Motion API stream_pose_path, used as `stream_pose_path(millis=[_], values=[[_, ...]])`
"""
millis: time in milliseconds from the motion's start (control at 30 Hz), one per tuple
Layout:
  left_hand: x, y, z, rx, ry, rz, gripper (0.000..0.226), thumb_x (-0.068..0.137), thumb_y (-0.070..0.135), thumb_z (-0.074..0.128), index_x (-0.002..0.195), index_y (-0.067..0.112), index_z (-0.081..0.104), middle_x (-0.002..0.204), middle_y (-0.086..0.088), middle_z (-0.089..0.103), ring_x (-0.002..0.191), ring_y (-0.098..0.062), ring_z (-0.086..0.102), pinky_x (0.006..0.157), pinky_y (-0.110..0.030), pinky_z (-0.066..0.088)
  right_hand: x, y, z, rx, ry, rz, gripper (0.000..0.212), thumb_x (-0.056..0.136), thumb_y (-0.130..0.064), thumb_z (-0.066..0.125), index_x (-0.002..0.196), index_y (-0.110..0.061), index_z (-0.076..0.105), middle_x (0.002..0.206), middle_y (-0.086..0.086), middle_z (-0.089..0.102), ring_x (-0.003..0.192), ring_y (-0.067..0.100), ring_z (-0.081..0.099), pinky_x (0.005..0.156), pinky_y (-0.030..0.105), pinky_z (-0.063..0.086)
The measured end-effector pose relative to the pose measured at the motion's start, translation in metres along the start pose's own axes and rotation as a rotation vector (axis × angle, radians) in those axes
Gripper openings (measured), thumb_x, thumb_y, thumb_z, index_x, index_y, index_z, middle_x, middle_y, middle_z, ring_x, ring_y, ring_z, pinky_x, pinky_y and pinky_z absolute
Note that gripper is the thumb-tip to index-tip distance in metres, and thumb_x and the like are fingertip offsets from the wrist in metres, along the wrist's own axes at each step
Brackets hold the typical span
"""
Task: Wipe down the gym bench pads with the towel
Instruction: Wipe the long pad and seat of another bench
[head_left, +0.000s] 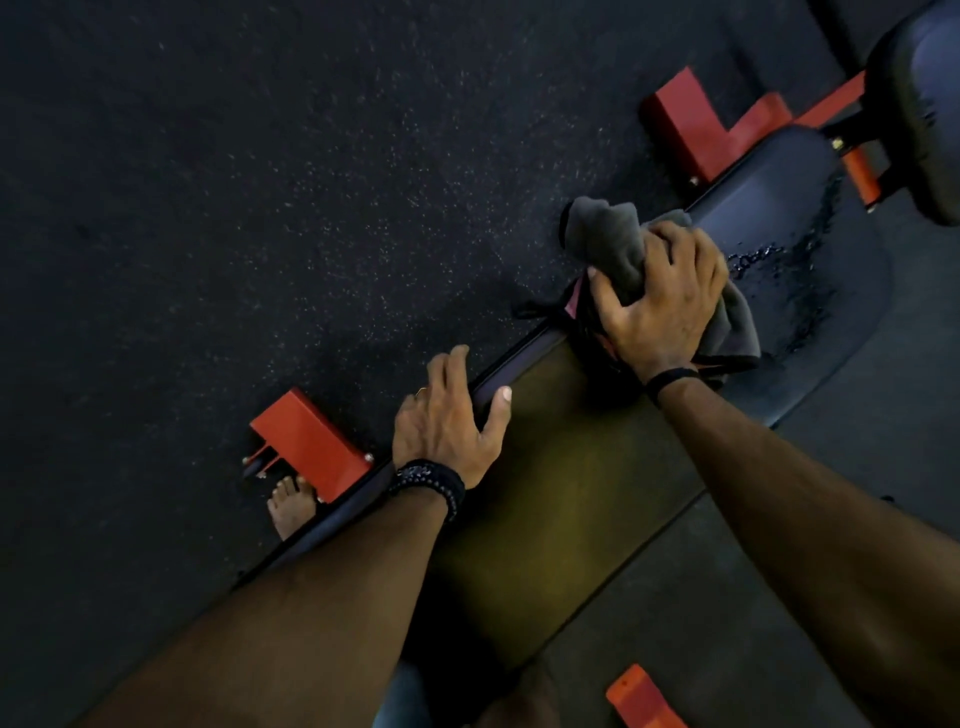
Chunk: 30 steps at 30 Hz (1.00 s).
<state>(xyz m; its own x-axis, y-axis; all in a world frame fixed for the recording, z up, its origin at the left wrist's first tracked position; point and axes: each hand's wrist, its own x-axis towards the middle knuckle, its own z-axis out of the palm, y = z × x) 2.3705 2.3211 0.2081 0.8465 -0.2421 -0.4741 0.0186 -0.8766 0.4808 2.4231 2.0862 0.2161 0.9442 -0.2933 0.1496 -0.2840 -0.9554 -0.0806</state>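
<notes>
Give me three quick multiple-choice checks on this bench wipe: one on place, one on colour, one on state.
1. Where is the left hand?
A. On the towel
B. On the bench pad's edge
C. On the floor

2. What colour are the bench's metal brackets?
A. Red-orange
B. Blue
C. White

3. What is the right hand doing?
A. Hanging idle
B. Pointing at the floor
C. Gripping the towel on the bench pad

Answers: 1 B, its fingers curl over the pad's edge; 2 A, both brackets by the floor show that colour; 3 C, its fingers bunch the grey cloth against the pad.
</notes>
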Motion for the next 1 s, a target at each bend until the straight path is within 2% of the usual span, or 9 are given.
stream_pose_path(millis=[133, 267, 400, 500, 567, 633, 800, 900, 1000], values=[[0.000, -0.001, 0.002, -0.025, 0.042, -0.006, 0.079, 0.087, 0.068, 0.023, 0.148, 0.018, 0.019, 0.148, -0.007, 0.034, 0.111, -0.022, 0.058, 0.092, -0.041, 0.044, 0.019, 0.002, -0.005, 0.067, -0.108, -0.202, 0.039, 0.084, -0.048, 0.063, 0.097, -0.012, 0.062, 0.102, 0.011, 0.063, 0.105, 0.030, 0.054, 0.098, 0.046, 0.038], [0.002, -0.002, 0.003, -0.039, 0.136, 0.015, 0.077, 0.089, 0.066, 0.025, 0.151, 0.019, 0.016, 0.156, -0.009, 0.023, 0.127, -0.025, 0.048, 0.108, -0.044, 0.030, 0.039, -0.005, -0.009, 0.005, -0.333, -0.266, 0.047, 0.086, -0.063, 0.049, 0.090, -0.018, 0.061, 0.088, 0.007, 0.063, 0.089, 0.028, 0.058, 0.089, 0.043, 0.040], [-0.015, -0.006, -0.008, -0.466, 0.538, -0.030, 0.066, 0.092, 0.050, 0.039, 0.144, 0.009, 0.039, 0.149, -0.010, 0.040, 0.132, -0.026, 0.045, 0.106, -0.050, 0.035, -0.035, -0.083, -0.013, 0.175, -0.489, -0.415, 0.042, 0.086, -0.061, 0.051, 0.103, -0.025, 0.065, 0.096, 0.002, 0.067, 0.092, 0.025, 0.060, 0.091, 0.043, 0.043], [-0.035, -0.025, -0.020, -0.510, 0.783, -0.067, 0.059, 0.093, 0.042, 0.045, 0.137, 0.003, 0.045, 0.139, -0.013, 0.050, 0.120, -0.030, 0.053, 0.097, -0.046, 0.043, -0.113, -0.150, -0.018, 0.325, -0.562, -0.627, 0.027, 0.089, -0.047, 0.056, 0.093, -0.020, 0.062, 0.087, 0.003, 0.063, 0.082, 0.025, 0.056, 0.079, 0.041, 0.042], [-0.045, -0.038, -0.027, -0.474, 0.774, -0.079, 0.060, 0.093, 0.045, 0.044, 0.137, 0.005, 0.044, 0.138, -0.011, 0.050, 0.119, -0.028, 0.053, 0.099, -0.043, 0.042, -0.103, -0.137, -0.015, 0.349, -0.580, -0.733, 0.039, 0.087, -0.055, 0.052, 0.100, -0.020, 0.063, 0.093, 0.004, 0.063, 0.086, 0.026, 0.056, 0.081, 0.041, 0.039], [-0.045, -0.044, -0.026, -0.465, 0.721, -0.104, 0.060, 0.093, 0.049, 0.043, 0.138, 0.010, 0.043, 0.138, -0.007, 0.050, 0.117, -0.023, 0.053, 0.099, -0.045, 0.042, -0.055, -0.089, -0.011, 0.288, -0.459, -0.748, 0.044, 0.083, -0.059, 0.052, 0.103, -0.022, 0.064, 0.098, 0.004, 0.065, 0.092, 0.027, 0.058, 0.088, 0.043, 0.038], [-0.035, -0.036, -0.024, -0.423, 0.613, -0.122, 0.059, 0.093, 0.053, 0.038, 0.142, 0.019, 0.038, 0.142, 0.001, 0.046, 0.119, -0.017, 0.051, 0.103, -0.052, 0.037, 0.068, 0.015, -0.011, -0.021, -0.246, -0.124, 0.057, 0.081, -0.066, 0.041, 0.103, -0.017, 0.062, 0.103, 0.016, 0.063, 0.101, 0.033, 0.054, 0.095, 0.048, 0.033], [-0.036, -0.033, -0.023, -0.414, 0.601, -0.130, 0.057, 0.094, 0.051, 0.039, 0.141, 0.020, 0.039, 0.141, 0.001, 0.048, 0.119, -0.020, 0.052, 0.104, -0.056, 0.034, -0.006, -0.041, -0.013, 0.148, -0.264, -0.120, 0.040, 0.080, -0.058, 0.054, 0.098, -0.023, 0.062, 0.101, 0.003, 0.062, 0.102, 0.025, 0.053, 0.101, 0.044, 0.030], [-0.036, -0.022, -0.025, -0.429, 0.599, -0.117, 0.057, 0.093, 0.051, 0.039, 0.139, 0.016, 0.044, 0.139, -0.001, 0.051, 0.117, -0.024, 0.054, 0.102, -0.057, 0.036, -0.124, -0.103, -0.026, 0.370, -0.331, -0.445, 0.046, 0.076, -0.048, 0.068, 0.112, -0.020, 0.065, 0.113, 0.005, 0.062, 0.105, 0.026, 0.053, 0.098, 0.043, 0.031]])
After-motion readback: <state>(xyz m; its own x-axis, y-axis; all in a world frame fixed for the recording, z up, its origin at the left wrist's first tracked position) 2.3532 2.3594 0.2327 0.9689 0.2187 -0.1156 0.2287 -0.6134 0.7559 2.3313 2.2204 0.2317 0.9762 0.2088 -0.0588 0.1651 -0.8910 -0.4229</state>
